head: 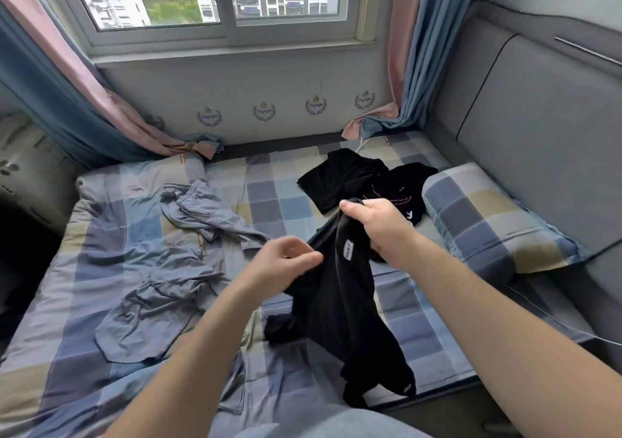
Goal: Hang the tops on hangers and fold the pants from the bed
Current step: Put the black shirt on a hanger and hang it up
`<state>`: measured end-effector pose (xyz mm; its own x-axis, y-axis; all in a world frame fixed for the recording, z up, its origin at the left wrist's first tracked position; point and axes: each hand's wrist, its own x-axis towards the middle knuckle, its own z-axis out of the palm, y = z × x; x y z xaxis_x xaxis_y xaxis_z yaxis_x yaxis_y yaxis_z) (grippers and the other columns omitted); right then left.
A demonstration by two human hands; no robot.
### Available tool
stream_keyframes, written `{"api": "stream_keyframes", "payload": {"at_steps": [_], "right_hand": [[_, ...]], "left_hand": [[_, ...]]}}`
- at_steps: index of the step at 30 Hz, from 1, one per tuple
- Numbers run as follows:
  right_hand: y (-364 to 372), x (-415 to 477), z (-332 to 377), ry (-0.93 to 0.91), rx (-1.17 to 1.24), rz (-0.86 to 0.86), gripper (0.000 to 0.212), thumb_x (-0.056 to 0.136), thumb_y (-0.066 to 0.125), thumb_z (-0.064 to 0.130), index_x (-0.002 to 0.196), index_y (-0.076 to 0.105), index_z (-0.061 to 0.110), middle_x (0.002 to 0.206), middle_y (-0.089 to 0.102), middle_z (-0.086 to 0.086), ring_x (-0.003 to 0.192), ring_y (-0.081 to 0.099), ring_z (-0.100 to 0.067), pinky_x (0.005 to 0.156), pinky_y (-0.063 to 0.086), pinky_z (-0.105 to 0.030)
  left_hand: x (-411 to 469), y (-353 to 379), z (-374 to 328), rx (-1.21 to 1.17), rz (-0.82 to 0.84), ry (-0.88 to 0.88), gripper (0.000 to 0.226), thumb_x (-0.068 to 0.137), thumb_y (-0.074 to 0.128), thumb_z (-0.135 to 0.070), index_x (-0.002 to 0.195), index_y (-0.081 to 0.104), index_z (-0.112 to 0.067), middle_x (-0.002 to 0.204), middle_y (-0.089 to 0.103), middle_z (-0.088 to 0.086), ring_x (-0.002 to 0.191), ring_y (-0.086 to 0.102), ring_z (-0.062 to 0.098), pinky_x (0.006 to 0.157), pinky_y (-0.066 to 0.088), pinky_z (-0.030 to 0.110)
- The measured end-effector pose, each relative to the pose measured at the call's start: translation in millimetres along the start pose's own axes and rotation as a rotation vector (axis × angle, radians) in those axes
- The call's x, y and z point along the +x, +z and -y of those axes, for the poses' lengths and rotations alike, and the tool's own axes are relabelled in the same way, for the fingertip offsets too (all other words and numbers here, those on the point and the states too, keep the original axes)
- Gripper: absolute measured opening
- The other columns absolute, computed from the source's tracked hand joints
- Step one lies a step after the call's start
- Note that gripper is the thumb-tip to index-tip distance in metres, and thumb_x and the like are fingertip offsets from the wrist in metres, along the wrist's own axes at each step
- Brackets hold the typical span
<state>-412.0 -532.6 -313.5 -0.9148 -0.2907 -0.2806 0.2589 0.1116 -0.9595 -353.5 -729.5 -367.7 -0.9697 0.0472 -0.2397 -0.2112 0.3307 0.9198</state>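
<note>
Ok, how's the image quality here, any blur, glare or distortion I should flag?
Head view: soft daylight, no glare; wide-angle lens bows the window frame and headboard; left hand slightly motion-blurred, right hand sharper; the held black garment is nearly detail-free.

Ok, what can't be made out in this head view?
Held black garment: bunched in the right hand; top or pants unclear, label too small to read.
Motion-blurred left hand: whether its fingers grip the fabric is uncertain.
Overlapping black tops on the bed: print partly behind the right hand.
No hangers in view.
</note>
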Motion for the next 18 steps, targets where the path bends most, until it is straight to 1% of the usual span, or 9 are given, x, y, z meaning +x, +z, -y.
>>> {"api": "stream_keyframes", "payload": {"at_steps": [3, 5, 7, 9, 10, 12, 15, 16, 18], "right_hand": [[7.3, -4.1, 19.8, -0.049, 0.156, 0.043, 0.030, 0.102, 0.055, 0.023, 0.086, 0.063, -0.001, 0.077, 0.064, -0.017, 0.067, 0.065, -0.025, 0.064, 0.056, -0.032], [10.0, -5.8, 33.2, -0.078, 0.271, 0.084, 0.028, 0.102, 0.055, 0.023, 0.089, 0.066, 0.001, 0.080, 0.070, -0.014, 0.072, 0.070, -0.023, 0.069, 0.060, -0.033], [9.4, -4.8, 44.2, -0.111, 0.374, 0.087, 0.026, 0.102, 0.056, 0.023, 0.093, 0.067, 0.002, 0.087, 0.071, -0.015, 0.080, 0.071, -0.025, 0.076, 0.060, -0.036], [3.9, -1.0, 47.7, -0.147, 0.429, 0.068, 0.025, 0.103, 0.054, 0.022, 0.101, 0.068, 0.001, 0.097, 0.071, -0.019, 0.089, 0.070, -0.030, 0.082, 0.059, -0.040], [-0.1, 0.5, 46.8, -0.156, 0.418, 0.063, 0.026, 0.104, 0.052, 0.019, 0.109, 0.067, -0.001, 0.104, 0.070, -0.022, 0.096, 0.069, -0.033, 0.086, 0.058, -0.041], [-10.3, 1.8, 39.1, -0.165, 0.314, 0.085, 0.029, 0.105, 0.047, 0.016, 0.126, 0.062, 0.001, 0.118, 0.068, -0.018, 0.109, 0.065, -0.030, 0.093, 0.054, -0.038], [-25.9, -1.3, 14.1, -0.119, 0.058, 0.065, 0.041, 0.103, 0.053, 0.020, 0.144, 0.051, 0.018, 0.138, 0.059, 0.002, 0.122, 0.058, -0.009, 0.108, 0.044, -0.035], [-29.5, -4.0, 3.4, -0.092, -0.011, 0.037, 0.044, 0.102, 0.056, 0.022, 0.145, 0.049, 0.021, 0.143, 0.054, 0.005, 0.125, 0.054, -0.005, 0.111, 0.041, -0.034], [-31.1, -11.4, -21.6, -0.060, -0.110, 0.011, 0.045, 0.098, 0.062, 0.021, 0.142, 0.051, 0.023, 0.144, 0.053, 0.004, 0.128, 0.052, -0.007, 0.106, 0.042, -0.026]], "left_hand": [[-4.9, 35.2, 1.5, 0.080, 0.217, -0.039, 0.053, 0.064, 0.079, -0.056, 0.107, 0.067, -0.027, 0.096, 0.075, -0.009, 0.089, 0.070, 0.005, 0.077, 0.056, 0.023], [-4.0, 59.9, 8.7, 0.155, 0.219, -0.100, 0.073, 0.063, 0.077, -0.059, 0.126, 0.054, -0.032, 0.114, 0.068, -0.016, 0.104, 0.065, 0.004, 0.090, 0.056, 0.031], [0.7, 77.3, 19.3, 0.215, 0.156, -0.112, 0.060, 0.078, 0.072, -0.052, 0.132, 0.050, -0.035, 0.119, 0.064, -0.017, 0.109, 0.062, 0.008, 0.094, 0.054, 0.035], [6.9, 84.2, 27.8, 0.238, 0.110, -0.123, 0.031, 0.096, 0.060, -0.042, 0.125, 0.060, -0.030, 0.110, 0.068, -0.014, 0.101, 0.065, 0.012, 0.092, 0.055, 0.037], [9.9, 84.3, 32.1, 0.213, 0.087, -0.136, 0.026, 0.100, 0.054, -0.039, 0.121, 0.064, -0.028, 0.103, 0.069, -0.014, 0.096, 0.065, 0.011, 0.089, 0.055, 0.037], [14.8, 80.7, 39.4, 0.117, 0.026, -0.159, 0.025, 0.103, 0.051, -0.038, 0.117, 0.066, -0.025, 0.093, 0.068, -0.019, 0.087, 0.065, 0.005, 0.082, 0.055, 0.032], [21.3, 67.1, 43.7, -0.101, -0.118, -0.197, 0.022, 0.100, 0.055, -0.036, 0.109, 0.069, -0.022, 0.083, 0.073, -0.015, 0.084, 0.070, 0.010, 0.079, 0.057, 0.034], [22.9, 62.3, 41.1, -0.194, -0.148, -0.199, 0.019, 0.099, 0.057, -0.034, 0.106, 0.070, -0.023, 0.083, 0.075, -0.013, 0.084, 0.072, 0.012, 0.081, 0.058, 0.037], [26.0, 53.3, 29.9, -0.376, -0.209, -0.182, 0.015, 0.098, 0.061, -0.030, 0.105, 0.071, -0.021, 0.088, 0.078, -0.010, 0.087, 0.074, 0.013, 0.082, 0.057, 0.037]]}}
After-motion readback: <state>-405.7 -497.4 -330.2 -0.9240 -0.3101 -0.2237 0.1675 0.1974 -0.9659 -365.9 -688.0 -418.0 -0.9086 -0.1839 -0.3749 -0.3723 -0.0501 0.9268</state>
